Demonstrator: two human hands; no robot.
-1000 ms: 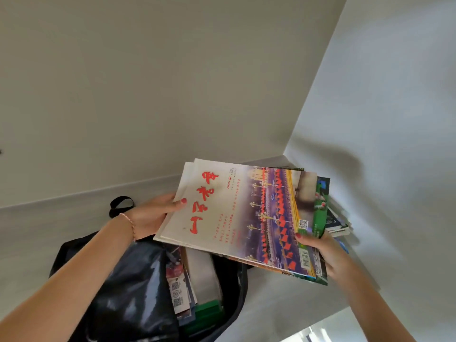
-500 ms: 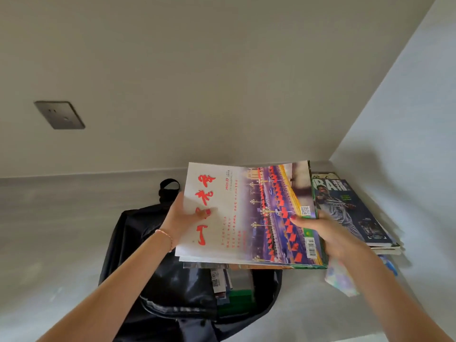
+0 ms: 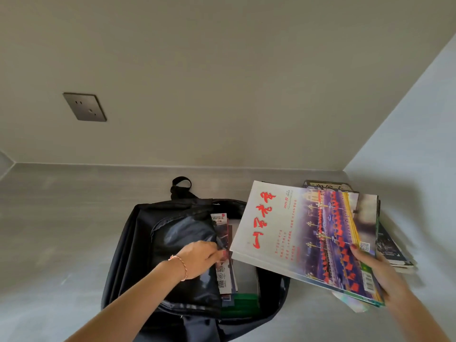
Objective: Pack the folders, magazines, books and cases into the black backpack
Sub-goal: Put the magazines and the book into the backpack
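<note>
The black backpack (image 3: 138,243) lies open on the grey surface, with several magazines and a green item (image 3: 243,301) standing inside it. My left hand (image 3: 199,257) grips the edge of the bag's front flap (image 3: 182,238) beside the packed magazines (image 3: 224,275). My right hand (image 3: 375,270) holds a small stack of magazines (image 3: 303,233) by its near right corner, tilted above the bag's right side. The top one has a white cover with red characters and a photo of red flags.
A pile of further magazines and books (image 3: 392,245) lies against the right wall, partly under the held stack. A dark wall socket (image 3: 85,107) sits on the back wall. The bag's carry loop (image 3: 181,183) points toward the back wall.
My left hand let go of the magazine stack and moved down to the backpack's flap. My right hand alone holds the stack now, shifted right of the bag opening.
</note>
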